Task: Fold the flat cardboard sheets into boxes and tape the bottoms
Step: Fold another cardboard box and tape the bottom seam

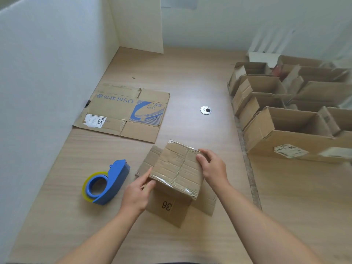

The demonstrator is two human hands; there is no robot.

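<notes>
A small cardboard box (177,168) stands upside down on the wooden table (190,77), its taped bottom facing up and "36" printed on its near side. My left hand (138,191) grips its near-left corner, thumb on the top face. My right hand (213,168) holds its right edge, fingers curled over the top. A blue tape dispenser (107,182) with a roll of clear tape lies to the left of the box. A flat cardboard sheet (123,111) printed "OSM" in blue lies farther back on the left.
Several folded open boxes (285,121) stand packed together along the right side. A round metal cable grommet (206,110) sits in the tabletop. White partition walls (47,73) close off the left and back.
</notes>
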